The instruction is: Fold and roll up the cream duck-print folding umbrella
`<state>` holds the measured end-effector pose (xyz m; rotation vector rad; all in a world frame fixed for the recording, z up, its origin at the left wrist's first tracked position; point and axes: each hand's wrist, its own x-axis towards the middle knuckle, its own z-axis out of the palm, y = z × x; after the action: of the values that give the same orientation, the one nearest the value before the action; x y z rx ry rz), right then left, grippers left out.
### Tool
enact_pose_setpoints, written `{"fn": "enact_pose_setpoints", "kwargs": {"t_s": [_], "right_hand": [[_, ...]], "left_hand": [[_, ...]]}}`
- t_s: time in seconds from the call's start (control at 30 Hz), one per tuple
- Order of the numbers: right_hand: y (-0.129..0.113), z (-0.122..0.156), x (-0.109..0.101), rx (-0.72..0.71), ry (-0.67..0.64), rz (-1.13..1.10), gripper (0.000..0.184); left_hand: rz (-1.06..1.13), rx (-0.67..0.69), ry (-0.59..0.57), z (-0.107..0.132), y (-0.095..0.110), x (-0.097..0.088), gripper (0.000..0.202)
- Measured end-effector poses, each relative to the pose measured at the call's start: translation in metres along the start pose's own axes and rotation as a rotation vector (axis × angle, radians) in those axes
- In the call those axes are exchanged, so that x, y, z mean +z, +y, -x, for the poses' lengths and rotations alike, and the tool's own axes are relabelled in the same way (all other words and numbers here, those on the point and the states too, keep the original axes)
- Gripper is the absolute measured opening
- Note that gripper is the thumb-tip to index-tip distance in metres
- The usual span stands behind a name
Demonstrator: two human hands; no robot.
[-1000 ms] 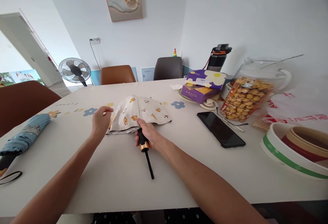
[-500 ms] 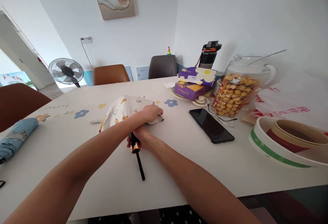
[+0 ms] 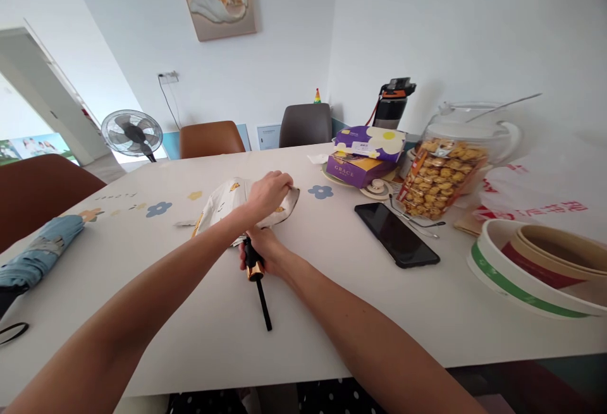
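Observation:
A white umbrella with small yellow figures lies half folded on the table, its loose cloth bunched beyond my hands. My right hand is wrapped round its black handle, which has a gold ring and a dark strap hanging towards me. Over the cloth, my left hand has its fingers curled and pinches a fold near the right edge. My left forearm passes above the umbrella and hides part of it.
A folded blue umbrella lies at the left. To the right are a phone, glasses, purple boxes, a snack jar and nested round containers. Chairs stand behind the table.
My left hand has moved slightly up and left, lifting the cloth's right edge. My right hand keeps its hold on the handle. The view has shifted a little to the left.

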<state>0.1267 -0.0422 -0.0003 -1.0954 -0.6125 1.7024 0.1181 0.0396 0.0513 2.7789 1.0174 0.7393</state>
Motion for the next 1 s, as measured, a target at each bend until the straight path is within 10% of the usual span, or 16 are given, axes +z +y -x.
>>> {"fn": "enact_pose_setpoints", "kwargs": {"t_s": [0.33, 1.0], "right_hand": [[-0.003, 0.004, 0.003, 0.028, 0.055, -0.035, 0.021], [-0.003, 0.000, -0.003, 0.060, 0.030, -0.063, 0.029]], "left_hand": [[0.349, -0.196, 0.564, 0.052, -0.067, -0.061, 0.011], [0.888, -0.709, 0.607, 0.115, -0.114, -0.038, 0.017]]}}
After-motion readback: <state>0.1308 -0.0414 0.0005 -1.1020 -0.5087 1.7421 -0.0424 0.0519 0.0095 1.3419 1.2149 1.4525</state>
